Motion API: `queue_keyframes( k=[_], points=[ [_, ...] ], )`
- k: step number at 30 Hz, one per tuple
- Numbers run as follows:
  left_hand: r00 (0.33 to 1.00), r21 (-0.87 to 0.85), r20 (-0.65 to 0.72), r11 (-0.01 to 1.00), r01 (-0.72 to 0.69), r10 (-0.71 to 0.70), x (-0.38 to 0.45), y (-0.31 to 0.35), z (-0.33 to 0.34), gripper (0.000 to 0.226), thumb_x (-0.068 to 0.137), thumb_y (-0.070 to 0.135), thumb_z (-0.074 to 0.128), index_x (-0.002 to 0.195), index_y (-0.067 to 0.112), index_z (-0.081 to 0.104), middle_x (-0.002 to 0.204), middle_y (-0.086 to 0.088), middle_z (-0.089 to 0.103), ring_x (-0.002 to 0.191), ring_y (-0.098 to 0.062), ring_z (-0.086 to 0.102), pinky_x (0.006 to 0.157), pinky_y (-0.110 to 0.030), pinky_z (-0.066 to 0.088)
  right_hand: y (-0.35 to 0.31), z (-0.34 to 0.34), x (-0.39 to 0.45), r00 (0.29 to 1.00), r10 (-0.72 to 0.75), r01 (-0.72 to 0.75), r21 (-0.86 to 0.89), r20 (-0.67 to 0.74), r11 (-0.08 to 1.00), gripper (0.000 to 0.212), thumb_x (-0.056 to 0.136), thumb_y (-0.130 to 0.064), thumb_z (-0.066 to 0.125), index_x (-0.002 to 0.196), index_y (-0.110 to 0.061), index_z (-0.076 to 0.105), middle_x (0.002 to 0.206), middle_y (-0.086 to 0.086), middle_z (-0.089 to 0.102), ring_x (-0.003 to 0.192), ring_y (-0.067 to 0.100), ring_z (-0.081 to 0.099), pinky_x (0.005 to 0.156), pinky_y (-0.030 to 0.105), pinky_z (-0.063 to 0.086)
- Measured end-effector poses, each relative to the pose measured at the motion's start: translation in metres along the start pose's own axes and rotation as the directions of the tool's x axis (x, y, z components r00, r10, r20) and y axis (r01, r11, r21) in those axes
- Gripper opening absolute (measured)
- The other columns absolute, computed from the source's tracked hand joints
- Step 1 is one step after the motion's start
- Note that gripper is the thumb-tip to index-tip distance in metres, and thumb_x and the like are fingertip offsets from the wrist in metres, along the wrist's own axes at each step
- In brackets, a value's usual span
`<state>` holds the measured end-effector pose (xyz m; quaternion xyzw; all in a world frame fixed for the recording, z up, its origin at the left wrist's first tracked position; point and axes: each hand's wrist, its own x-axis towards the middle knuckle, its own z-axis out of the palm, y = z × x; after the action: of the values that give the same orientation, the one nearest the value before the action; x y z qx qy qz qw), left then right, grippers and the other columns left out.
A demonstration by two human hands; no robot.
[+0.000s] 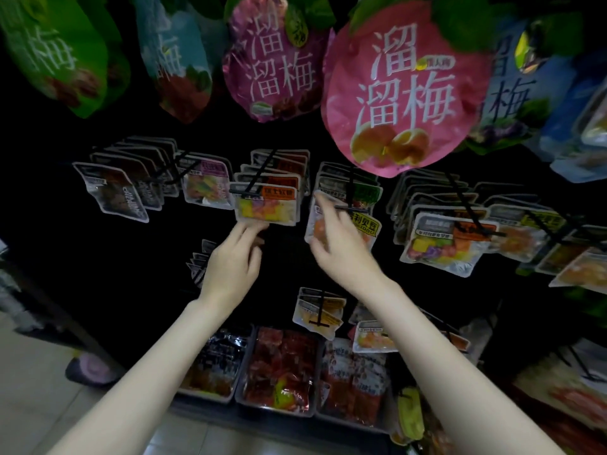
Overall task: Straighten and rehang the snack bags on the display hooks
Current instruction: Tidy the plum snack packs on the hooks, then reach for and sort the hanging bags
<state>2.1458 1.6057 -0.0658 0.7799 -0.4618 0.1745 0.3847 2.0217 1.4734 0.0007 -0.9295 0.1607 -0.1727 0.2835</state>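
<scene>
Trays point(244, 400) of wrapped sweets sit nearest, low on the rack, under both outstretched arms. Above them the left hand point(235, 257) reaches up with fairly straight fingers touching the bottom edge of the gummy bag point(266, 205) at the front of its hook, steadying it without gripping. The right hand point(338, 244) pinches the top of the orange snack bag point(368, 229) right at the black hook point(350, 210). Good practice, I'd say, is to keep that bag square, find its hole, and slide it straight back along the hook rather than twisting. Farther up hang big plum bags point(404, 93), close enough to brush.
</scene>
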Motion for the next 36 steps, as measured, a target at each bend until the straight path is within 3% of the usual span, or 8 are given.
queue_keyframes(
  k=[3, 6, 10, 13, 19, 26, 31, 36],
  points=[
    [0.980, -0.046, -0.085, 0.982, -0.184, 0.180, 0.008, 0.033, -0.006, 0.032, 0.089, 0.008, 0.039, 0.114, 0.003, 0.058, 0.105, -0.010, 0.058, 0.082, -0.009, 0.056, 0.069, -0.020, 0.048, 0.010, -0.035, -0.036, 0.983, -0.127, 0.118, -0.078, -0.131, 0.990, 0.059, 0.097, -0.017, 0.046, 0.147, -0.029, 0.018, 0.078, -0.013, 0.056, 0.057, 0.014, 0.055, 0.049, 0.025, 0.041],
    [0.930, -0.056, -0.181, 0.941, -0.334, 0.319, 0.032, 0.074, -0.002, 0.030, 0.088, 0.002, 0.042, 0.113, 0.002, 0.058, 0.104, -0.012, 0.058, 0.081, -0.015, 0.056, 0.070, -0.019, 0.046, 0.023, -0.074, -0.064, 0.930, -0.163, 0.144, -0.082, -0.328, 0.986, 0.050, 0.095, -0.013, 0.049, 0.140, -0.023, 0.033, 0.087, -0.004, 0.064, 0.060, 0.013, 0.061, 0.058, 0.035, 0.052],
    [0.849, -0.012, -0.337, 0.900, -0.435, 0.406, 0.070, 0.137, 0.005, 0.037, 0.084, 0.002, 0.044, 0.119, 0.012, 0.050, 0.116, -0.007, 0.051, 0.104, -0.023, 0.048, 0.090, -0.031, 0.037, 0.045, -0.146, -0.059, 0.773, -0.054, 0.054, -0.020, -0.632, 0.998, 0.043, 0.092, -0.007, 0.054, 0.133, -0.008, 0.042, 0.112, 0.002, 0.057, 0.094, 0.014, 0.059, 0.074, 0.013, 0.046],
    [0.844, 0.141, -0.331, 0.907, -0.397, 0.421, 0.098, 0.170, 0.013, 0.045, 0.079, 0.007, 0.046, 0.124, 0.014, 0.050, 0.130, -0.010, 0.047, 0.122, -0.027, 0.037, 0.101, -0.041, 0.027, 0.073, -0.191, -0.025, 0.798, 0.080, -0.062, 0.050, -0.597, 0.997, 0.057, 0.089, -0.020, 0.061, 0.137, -0.010, 0.033, 0.133, 0.008, 0.043, 0.120, 0.017, 0.045, 0.096, 0.025, 0.043],
    [0.892, 0.326, -0.218, 0.891, -0.315, 0.395, 0.129, 0.191, 0.031, 0.046, 0.080, 0.022, 0.043, 0.124, 0.018, 0.055, 0.147, -0.009, 0.035, 0.136, -0.027, 0.017, 0.110, -0.045, 0.006, 0.107, -0.208, 0.032, 0.787, 0.289, -0.100, 0.349, -0.545, 0.932, 0.085, 0.077, -0.025, 0.074, 0.143, -0.008, 0.024, 0.140, 0.009, 0.040, 0.128, 0.025, 0.041, 0.106, 0.039, 0.037],
    [0.883, 0.421, -0.226, 0.859, -0.292, 0.411, 0.134, 0.181, 0.038, 0.045, 0.079, 0.020, 0.043, 0.122, 0.017, 0.055, 0.147, -0.008, 0.035, 0.138, -0.028, 0.017, 0.112, -0.048, 0.007, 0.093, -0.198, 0.022, 0.649, 0.319, 0.044, 0.454, -0.690, 0.890, 0.035, 0.083, 0.002, 0.061, 0.102, -0.012, 0.036, 0.083, -0.002, 0.050, 0.079, 0.013, 0.054, 0.079, 0.030, 0.045],
    [0.897, 0.444, -0.207, 0.855, -0.269, 0.390, 0.134, 0.181, 0.037, 0.047, 0.078, 0.023, 0.038, 0.122, 0.017, 0.055, 0.147, -0.007, 0.032, 0.137, -0.028, 0.017, 0.111, -0.048, 0.006, 0.069, -0.174, 0.006, 0.628, 0.237, 0.233, 0.469, -0.741, 0.852, 0.034, 0.085, -0.002, 0.063, 0.114, -0.011, 0.048, 0.100, -0.002, 0.056, 0.082, -0.001, 0.058, 0.074, 0.011, 0.049],
    [0.907, 0.462, -0.182, 0.848, -0.261, 0.379, 0.136, 0.180, 0.034, 0.044, 0.077, 0.018, 0.046, 0.120, 0.017, 0.057, 0.147, -0.008, 0.033, 0.137, -0.029, 0.016, 0.111, -0.047, 0.005, 0.057, -0.162, 0.010, 0.602, 0.230, 0.163, 0.399, -0.765, 0.902, 0.009, 0.087, -0.007, 0.062, 0.094, -0.004, 0.067, 0.081, -0.003, 0.061, 0.067, -0.008, 0.053, 0.066, 0.003, 0.044]
  ],
)
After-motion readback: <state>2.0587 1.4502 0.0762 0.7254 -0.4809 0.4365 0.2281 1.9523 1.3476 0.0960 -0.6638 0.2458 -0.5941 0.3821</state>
